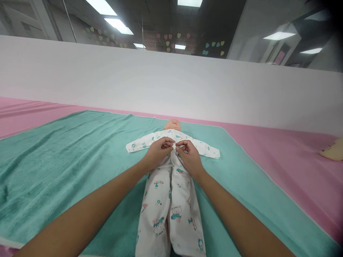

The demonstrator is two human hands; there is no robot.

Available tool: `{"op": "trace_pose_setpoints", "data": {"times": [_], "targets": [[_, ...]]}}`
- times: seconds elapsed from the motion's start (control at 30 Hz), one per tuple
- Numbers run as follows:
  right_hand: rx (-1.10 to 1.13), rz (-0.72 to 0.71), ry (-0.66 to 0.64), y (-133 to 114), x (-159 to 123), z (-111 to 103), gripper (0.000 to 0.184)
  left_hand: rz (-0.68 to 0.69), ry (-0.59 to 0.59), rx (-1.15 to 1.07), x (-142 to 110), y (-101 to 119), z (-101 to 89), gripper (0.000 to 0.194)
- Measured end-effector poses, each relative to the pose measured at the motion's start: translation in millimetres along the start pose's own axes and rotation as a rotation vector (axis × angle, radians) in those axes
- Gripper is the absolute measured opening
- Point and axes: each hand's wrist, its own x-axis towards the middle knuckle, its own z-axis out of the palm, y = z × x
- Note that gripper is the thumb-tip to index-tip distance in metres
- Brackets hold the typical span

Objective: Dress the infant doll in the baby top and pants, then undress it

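Note:
A baby doll (173,124) lies on its back, dressed in a white printed long-sleeved top (142,142) and matching pants (158,200). Over the doll's middle, my left hand (160,150) pinches the front edge of the top. Opposite it, my right hand (189,153) pinches the same front from the other side. Between my fingertips a small whitish bit of cloth (174,145) shows, too small to tell whether it is a button, snap or tie. Both sleeves stretch out sideways, and the pant legs reach toward me.
The doll rests on a teal blanket (80,160) with several creases, spread over a pink sheet (268,150). A white wall (134,82) with glass above stands behind. A yellowish object (333,150) sits at the far right edge.

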Motion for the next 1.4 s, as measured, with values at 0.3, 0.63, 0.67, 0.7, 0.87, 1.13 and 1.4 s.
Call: {"op": "trace_pose_setpoints", "data": {"times": [0.3, 0.63, 0.67, 0.7, 0.87, 1.13, 1.4], "targets": [[0.014, 0.012, -0.007, -1.1, 0.7, 0.0, 0.021, -0.009, -0.006, -0.015, 0.5, -1.9, -1.5, 0.023], [-0.013, 0.039, -0.007, -1.2, 0.0, 0.2, 0.02, -0.069, -0.041, -0.18, -0.4, -1.0, -2.2, 0.024], [-0.021, 0.041, -0.005, -0.9, -0.2, 0.3, 0.02, -0.071, -0.046, -0.176, -0.4, -0.5, -2.2, 0.024], [-0.026, 0.042, -0.003, -0.6, -0.4, 0.4, 0.02, -0.073, -0.051, -0.17, -0.4, 0.1, -2.3, 0.024], [-0.049, 0.017, 0.003, -0.8, -0.7, 0.1, 0.02, -0.066, -0.062, -0.15, -0.3, 0.3, -2.5, 0.023], [-0.045, -0.056, -0.009, -2.9, -1.6, -0.9, 0.016, -0.048, -0.047, -0.066, -0.6, -2.2, -1.8, 0.021], [-0.041, -0.195, -0.052, -2.9, 0.2, -2.3, 0.018, 0.119, 0.036, 0.25, -0.5, -6.3, -0.6, 0.017]]}}
